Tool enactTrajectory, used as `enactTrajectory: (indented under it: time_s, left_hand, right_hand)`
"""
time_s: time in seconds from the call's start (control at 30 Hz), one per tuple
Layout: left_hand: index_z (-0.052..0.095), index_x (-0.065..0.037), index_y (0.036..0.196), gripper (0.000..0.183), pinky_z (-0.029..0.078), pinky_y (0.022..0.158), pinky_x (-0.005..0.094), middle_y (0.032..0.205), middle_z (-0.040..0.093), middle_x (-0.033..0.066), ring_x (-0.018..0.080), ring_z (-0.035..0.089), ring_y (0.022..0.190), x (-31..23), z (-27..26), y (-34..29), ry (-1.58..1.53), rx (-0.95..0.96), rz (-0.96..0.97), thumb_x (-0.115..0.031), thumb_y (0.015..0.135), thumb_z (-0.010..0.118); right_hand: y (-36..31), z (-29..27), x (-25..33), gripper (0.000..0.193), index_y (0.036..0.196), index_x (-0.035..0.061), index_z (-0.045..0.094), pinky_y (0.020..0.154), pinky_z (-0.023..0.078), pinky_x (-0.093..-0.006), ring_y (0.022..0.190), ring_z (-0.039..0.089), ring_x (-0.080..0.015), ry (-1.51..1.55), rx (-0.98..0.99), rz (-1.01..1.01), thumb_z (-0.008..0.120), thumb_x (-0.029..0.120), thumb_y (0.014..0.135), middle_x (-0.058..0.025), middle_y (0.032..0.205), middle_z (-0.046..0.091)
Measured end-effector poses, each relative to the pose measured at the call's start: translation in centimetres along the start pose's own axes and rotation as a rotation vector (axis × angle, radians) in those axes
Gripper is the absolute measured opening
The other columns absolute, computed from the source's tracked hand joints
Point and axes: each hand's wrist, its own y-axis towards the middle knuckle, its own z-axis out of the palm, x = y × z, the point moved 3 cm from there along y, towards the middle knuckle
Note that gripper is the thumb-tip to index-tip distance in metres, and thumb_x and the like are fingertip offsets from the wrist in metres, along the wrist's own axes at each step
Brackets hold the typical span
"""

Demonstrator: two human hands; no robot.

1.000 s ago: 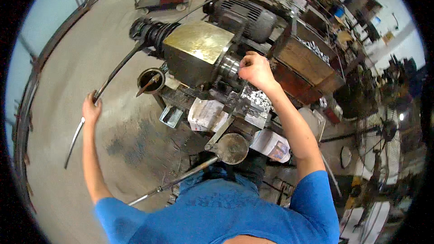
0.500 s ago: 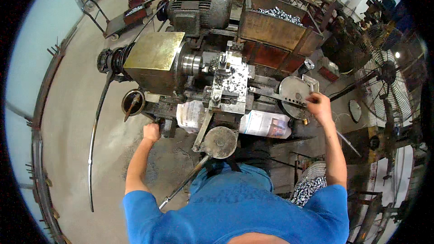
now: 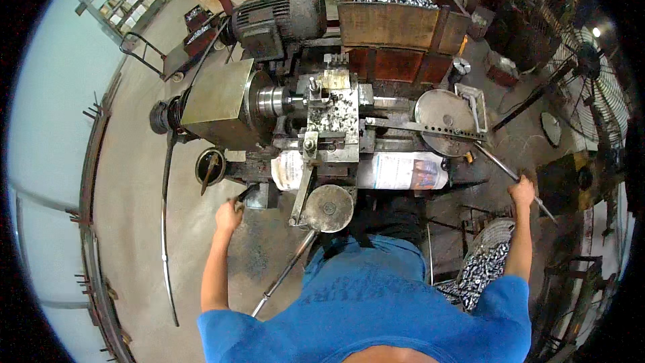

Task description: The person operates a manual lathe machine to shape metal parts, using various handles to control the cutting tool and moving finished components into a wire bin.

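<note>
A lathe-like machine stands before me, its metal chuck (image 3: 271, 102) facing a chip-strewn tool slide (image 3: 330, 113). My left hand (image 3: 230, 216) is closed around a short dark handle (image 3: 248, 192) at the machine's front left. Over on the right, my right hand (image 3: 521, 191) wraps round a long metal lever rod (image 3: 496, 160). That rod runs up to a round metal disc (image 3: 443, 113) crossed by a perforated bar (image 3: 451, 132). Nearer my body, a second disc (image 3: 327, 208) carries another long rod (image 3: 285, 274), which neither hand touches.
Behind the machine are a motor (image 3: 282, 20) and a rusty bin (image 3: 396, 25) of small metal parts. A basket (image 3: 485, 262) of similar parts sits by my right arm. A fan (image 3: 588, 64) stands at right; a hanging rod (image 3: 165, 255) at left.
My right hand has left the perforated bar by the disc and come back toward me onto the lever rod. My left hand stays at the front-left handle. The whole view has shifted slightly.
</note>
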Motion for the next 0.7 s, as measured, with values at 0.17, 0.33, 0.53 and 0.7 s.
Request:
enactTrajectory:
  time_s: [0.17, 0.33, 0.53, 0.7]
  left_hand:
    - [0.058, -0.002, 0.109, 0.044, 0.048, 0.073, 0.0321, 0.088, 0.064, 0.0121, 0.0144, 0.060, 0.082, -7.7, -4.8, -10.4, -0.531, 0.481, -0.020, -0.030, 0.077, 0.066]
    - [0.059, -0.003, 0.105, 0.037, 0.048, 0.073, 0.0332, 0.090, 0.065, 0.0148, 0.0239, 0.063, 0.081, -15.2, -5.7, -14.4, -0.339, 0.607, 0.127, -0.025, 0.077, 0.066]
    - [0.062, -0.007, 0.098, 0.025, 0.047, 0.066, 0.0374, 0.083, 0.063, 0.0158, 0.0281, 0.062, 0.074, -15.0, -1.6, -14.1, -0.452, 0.628, 0.173, -0.020, 0.076, 0.061]
    - [0.063, -0.008, 0.096, 0.023, 0.047, 0.067, 0.0353, 0.082, 0.064, 0.0135, 0.0268, 0.062, 0.074, -14.7, -0.8, -13.9, -0.466, 0.652, 0.128, -0.020, 0.076, 0.061]
  right_hand:
    - [-11.6, 2.4, -0.2, 0.037, 0.091, 0.0031, 0.055, 0.068, 0.048, -0.0477, 0.077, 0.059, -0.0400, 0.146, -0.053, 0.030, 0.061, 0.020, 0.059, -0.0236, 0.082, 0.061]
    - [-18.7, -0.3, 4.3, 0.034, 0.086, 0.0029, 0.056, 0.065, 0.046, -0.0480, 0.071, 0.059, -0.0410, 0.207, 0.068, 0.124, 0.060, 0.022, 0.058, -0.0229, 0.073, 0.060]
    - [-20.5, 0.8, 4.8, 0.035, 0.085, 0.0032, 0.054, 0.064, 0.046, -0.0483, 0.070, 0.057, -0.0432, 0.276, 0.050, 0.101, 0.060, 0.023, 0.057, -0.0233, 0.072, 0.060]
    - [-20.9, 0.3, 5.3, 0.043, 0.092, 0.0054, 0.054, 0.063, 0.047, -0.0478, 0.068, 0.058, -0.0417, 0.297, 0.055, 0.080, 0.063, 0.030, 0.058, -0.0216, 0.073, 0.060]
